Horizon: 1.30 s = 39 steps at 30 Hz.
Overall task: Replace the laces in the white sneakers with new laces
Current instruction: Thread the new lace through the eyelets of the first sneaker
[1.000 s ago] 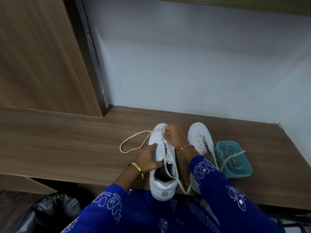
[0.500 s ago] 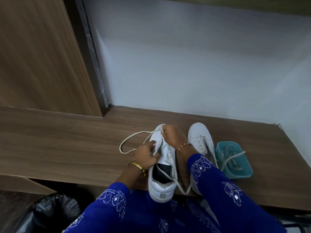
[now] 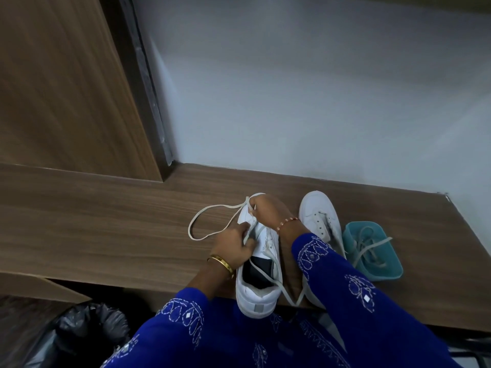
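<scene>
White sneaker (image 3: 261, 282) heel-first at the table (image 3: 106, 229) edge, lace (image 3: 212, 221) looping left, left hand (image 3: 233, 248) pinching the lace, right hand (image 3: 268, 211) gripping its other strand, second sneaker (image 3: 318, 213) beside.

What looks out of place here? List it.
The white sneaker being laced overhangs the wooden shelf's front edge at its heel, with a loose lace end dangling past the edge. One lace in the teal plastic basket trails over its rim.
</scene>
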Each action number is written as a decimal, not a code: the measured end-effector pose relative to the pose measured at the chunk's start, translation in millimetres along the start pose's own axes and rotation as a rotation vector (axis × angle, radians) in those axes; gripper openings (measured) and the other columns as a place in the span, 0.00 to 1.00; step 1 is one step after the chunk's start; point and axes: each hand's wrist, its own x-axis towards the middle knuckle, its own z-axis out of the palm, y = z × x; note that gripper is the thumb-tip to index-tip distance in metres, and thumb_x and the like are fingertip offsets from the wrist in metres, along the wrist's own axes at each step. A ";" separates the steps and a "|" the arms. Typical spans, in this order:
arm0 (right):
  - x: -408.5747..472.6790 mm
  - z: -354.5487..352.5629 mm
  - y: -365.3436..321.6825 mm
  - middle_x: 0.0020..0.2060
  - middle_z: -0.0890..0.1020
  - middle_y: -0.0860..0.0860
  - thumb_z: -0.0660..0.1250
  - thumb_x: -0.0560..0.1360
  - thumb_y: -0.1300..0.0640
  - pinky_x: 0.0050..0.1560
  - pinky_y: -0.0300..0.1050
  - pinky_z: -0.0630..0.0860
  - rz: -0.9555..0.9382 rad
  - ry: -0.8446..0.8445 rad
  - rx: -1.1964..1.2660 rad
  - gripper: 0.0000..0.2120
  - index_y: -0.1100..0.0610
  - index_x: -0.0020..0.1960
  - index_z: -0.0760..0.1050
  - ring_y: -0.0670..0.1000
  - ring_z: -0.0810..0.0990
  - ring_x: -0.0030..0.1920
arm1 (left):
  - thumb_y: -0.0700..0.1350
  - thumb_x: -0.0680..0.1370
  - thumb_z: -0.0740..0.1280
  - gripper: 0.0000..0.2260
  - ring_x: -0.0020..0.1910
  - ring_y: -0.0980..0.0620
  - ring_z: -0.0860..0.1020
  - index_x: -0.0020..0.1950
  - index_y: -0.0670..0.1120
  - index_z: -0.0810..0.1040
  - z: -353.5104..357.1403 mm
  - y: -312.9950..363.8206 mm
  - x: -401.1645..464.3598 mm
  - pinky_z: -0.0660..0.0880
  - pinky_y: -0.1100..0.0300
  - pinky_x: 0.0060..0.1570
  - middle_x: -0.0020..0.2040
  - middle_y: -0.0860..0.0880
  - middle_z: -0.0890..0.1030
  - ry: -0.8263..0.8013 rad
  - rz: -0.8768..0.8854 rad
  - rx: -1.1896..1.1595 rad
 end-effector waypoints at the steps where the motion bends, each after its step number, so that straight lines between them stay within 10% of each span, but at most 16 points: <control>1: 0.3 -0.2 -0.1 0.44 0.81 0.59 0.61 0.72 0.67 0.43 0.47 0.73 0.007 -0.010 0.026 0.06 0.65 0.41 0.77 0.57 0.78 0.44 | 0.51 0.67 0.57 0.22 0.45 0.41 0.78 0.54 0.42 0.77 0.6 -0.3 0.1 0.68 0.58 0.39 0.45 0.42 0.81 -0.002 0.003 0.004; 10: 3.2 -1.8 -6.4 0.39 0.83 0.57 0.64 0.68 0.70 0.37 0.40 0.68 -0.045 -0.040 0.031 0.10 0.61 0.30 0.72 0.56 0.79 0.38 | 0.53 0.66 0.55 0.20 0.42 0.42 0.77 0.47 0.42 0.76 5.2 -3.5 1.4 0.66 0.57 0.36 0.41 0.43 0.79 0.016 0.006 0.041; 23: 1.1 -9.4 -11.8 0.45 0.82 0.53 0.69 0.71 0.58 0.53 0.48 0.75 0.032 -0.029 -0.156 0.06 0.60 0.43 0.81 0.54 0.79 0.49 | 0.54 0.67 0.52 0.25 0.46 0.41 0.77 0.56 0.44 0.77 9.1 -5.0 -2.2 0.69 0.56 0.41 0.47 0.42 0.81 0.104 0.034 0.053; 27: 19.5 16.7 29.5 0.38 0.76 0.49 0.68 0.72 0.51 0.44 0.45 0.70 0.105 -0.130 -0.147 0.08 0.55 0.38 0.76 0.52 0.76 0.44 | 0.51 0.68 0.53 0.24 0.48 0.40 0.77 0.59 0.44 0.76 9.9 -3.5 -3.3 0.69 0.55 0.43 0.48 0.41 0.81 0.115 0.025 0.039; 31: 0.9 0.4 18.3 0.43 0.81 0.53 0.65 0.72 0.62 0.48 0.45 0.75 0.098 -0.008 0.013 0.06 0.62 0.42 0.81 0.52 0.78 0.45 | 0.49 0.68 0.54 0.23 0.47 0.40 0.78 0.58 0.44 0.77 10.4 -3.5 -4.2 0.70 0.55 0.44 0.48 0.41 0.81 0.146 0.023 0.002; 39: -32.1 16.2 6.6 0.52 0.78 0.53 0.65 0.74 0.52 0.55 0.47 0.70 0.082 0.117 -0.217 0.11 0.57 0.52 0.79 0.55 0.77 0.54 | 0.51 0.70 0.52 0.23 0.47 0.40 0.78 0.57 0.43 0.77 11.2 -1.6 -8.7 0.69 0.55 0.43 0.46 0.40 0.81 0.167 -0.021 -0.067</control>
